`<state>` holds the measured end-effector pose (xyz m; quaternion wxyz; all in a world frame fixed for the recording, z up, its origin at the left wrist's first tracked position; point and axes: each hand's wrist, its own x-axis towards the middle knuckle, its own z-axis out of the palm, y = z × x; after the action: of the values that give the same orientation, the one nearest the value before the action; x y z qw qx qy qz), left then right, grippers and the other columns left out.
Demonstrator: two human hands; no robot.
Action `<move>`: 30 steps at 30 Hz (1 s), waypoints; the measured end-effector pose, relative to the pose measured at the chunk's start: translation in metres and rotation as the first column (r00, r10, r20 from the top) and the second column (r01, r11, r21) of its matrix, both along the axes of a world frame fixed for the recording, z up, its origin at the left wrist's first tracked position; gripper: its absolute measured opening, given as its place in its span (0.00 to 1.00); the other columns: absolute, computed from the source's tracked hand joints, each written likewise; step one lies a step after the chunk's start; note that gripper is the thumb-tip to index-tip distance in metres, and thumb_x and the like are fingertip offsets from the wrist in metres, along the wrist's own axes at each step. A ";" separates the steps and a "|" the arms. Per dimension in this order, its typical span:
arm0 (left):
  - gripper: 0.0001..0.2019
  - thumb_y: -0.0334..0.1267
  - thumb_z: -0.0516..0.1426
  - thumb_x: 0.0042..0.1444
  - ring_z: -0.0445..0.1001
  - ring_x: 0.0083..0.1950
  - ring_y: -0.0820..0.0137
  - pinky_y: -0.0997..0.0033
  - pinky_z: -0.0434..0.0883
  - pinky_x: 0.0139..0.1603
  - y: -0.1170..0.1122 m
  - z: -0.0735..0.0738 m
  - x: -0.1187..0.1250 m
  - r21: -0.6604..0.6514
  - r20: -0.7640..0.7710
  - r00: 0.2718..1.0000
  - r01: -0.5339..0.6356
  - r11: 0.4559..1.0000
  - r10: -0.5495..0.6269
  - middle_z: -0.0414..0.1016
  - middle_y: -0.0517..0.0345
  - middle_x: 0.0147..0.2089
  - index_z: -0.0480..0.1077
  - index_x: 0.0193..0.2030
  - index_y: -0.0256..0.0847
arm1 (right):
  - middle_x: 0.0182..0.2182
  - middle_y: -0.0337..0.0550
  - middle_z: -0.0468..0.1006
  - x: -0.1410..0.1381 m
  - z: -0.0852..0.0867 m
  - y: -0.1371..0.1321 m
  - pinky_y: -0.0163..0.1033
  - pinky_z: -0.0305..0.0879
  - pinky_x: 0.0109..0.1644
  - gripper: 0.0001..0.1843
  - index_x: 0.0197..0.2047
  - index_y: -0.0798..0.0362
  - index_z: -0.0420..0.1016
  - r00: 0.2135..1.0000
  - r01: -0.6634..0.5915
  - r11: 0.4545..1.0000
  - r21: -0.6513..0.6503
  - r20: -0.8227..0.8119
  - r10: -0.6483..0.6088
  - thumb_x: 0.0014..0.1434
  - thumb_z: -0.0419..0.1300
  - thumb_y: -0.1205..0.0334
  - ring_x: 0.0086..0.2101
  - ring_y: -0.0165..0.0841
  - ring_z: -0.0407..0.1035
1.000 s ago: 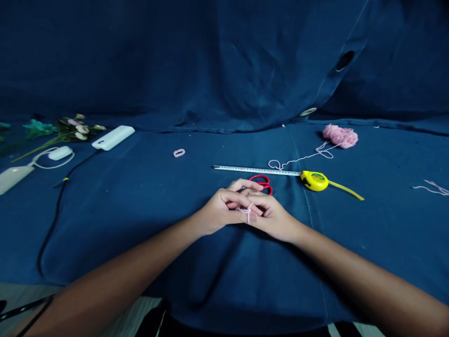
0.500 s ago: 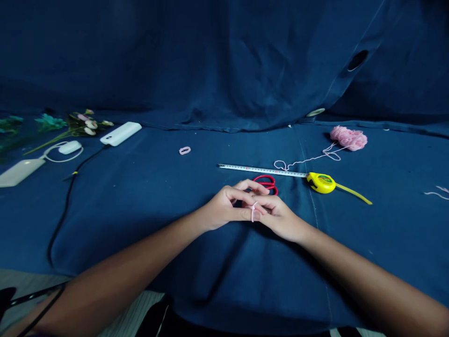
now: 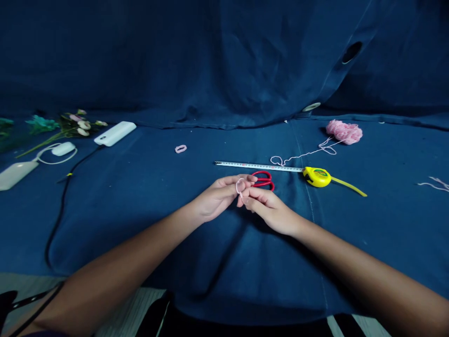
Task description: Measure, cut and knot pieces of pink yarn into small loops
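A thin, soft pink loop [image 3: 237,186] rings a left fingertip, near the smooth red scissors [image 3: 264,181]. The right hand [image 3: 277,213] pinches its lower end between thumb and finger; the left hand [image 3: 215,201] has its fingers bunched, whether gripping I cannot tell. A glossy yellow tape measure [image 3: 317,177] and a fluffy yarn bundle [image 3: 344,132] lie beyond on creased blue cloth [image 3: 140,196]; a draped blue backdrop [image 3: 175,56] rises behind.

Open blue cloth [image 3: 140,187] beside left hand [image 3: 216,200], red scissors [image 3: 264,181] and yellow tape measure [image 3: 317,177] obstructing ahead
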<state>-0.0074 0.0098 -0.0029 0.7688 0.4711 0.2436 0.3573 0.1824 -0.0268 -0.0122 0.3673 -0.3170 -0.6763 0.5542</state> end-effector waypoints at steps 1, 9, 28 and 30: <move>0.14 0.46 0.67 0.59 0.72 0.41 0.73 0.72 0.73 0.43 0.001 0.000 0.000 -0.016 0.012 1.000 0.010 1.000 -0.010 0.74 0.48 0.58 0.80 0.30 0.36 | 0.30 0.36 0.66 0.000 0.000 0.000 0.34 0.59 0.36 0.18 0.41 0.54 0.77 1.000 0.003 1.000 0.001 -0.010 -0.003 0.74 0.55 0.49 0.30 0.28 0.58; 0.11 0.45 0.70 0.55 0.75 0.54 0.64 0.67 0.76 0.51 -0.002 0.001 0.001 -0.047 0.041 0.998 0.041 0.998 -0.040 0.71 0.49 0.63 0.83 0.32 0.39 | 0.37 0.42 0.76 -0.005 -0.011 -0.002 0.40 0.70 0.45 0.13 0.47 0.52 0.79 0.987 0.007 0.997 -0.080 -0.157 -0.020 0.68 0.64 0.51 0.37 0.32 0.70; 0.15 0.44 0.68 0.59 0.71 0.32 0.79 0.72 0.73 0.34 -0.005 -0.002 0.001 -0.007 -0.018 0.999 0.048 0.999 -0.048 0.69 0.46 0.67 0.79 0.28 0.34 | 0.38 0.45 0.83 -0.008 -0.003 -0.001 0.43 0.74 0.46 0.16 0.42 0.53 0.82 0.972 0.022 0.980 -0.196 -0.226 -0.067 0.67 0.64 0.48 0.38 0.34 0.76; 0.17 0.44 0.68 0.59 0.72 0.32 0.79 0.72 0.74 0.34 -0.005 -0.001 0.001 -0.013 -0.020 0.999 0.050 0.999 -0.050 0.69 0.45 0.67 0.78 0.27 0.33 | 0.37 0.45 0.82 -0.009 -0.003 -0.001 0.42 0.74 0.46 0.17 0.41 0.54 0.82 0.974 0.017 0.985 -0.169 -0.219 -0.054 0.69 0.63 0.48 0.37 0.34 0.76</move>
<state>-0.0061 0.0047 -0.0037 0.7779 0.4759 0.2417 0.3316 0.1737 -0.0274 -0.0152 0.4229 -0.2946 -0.5765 0.6340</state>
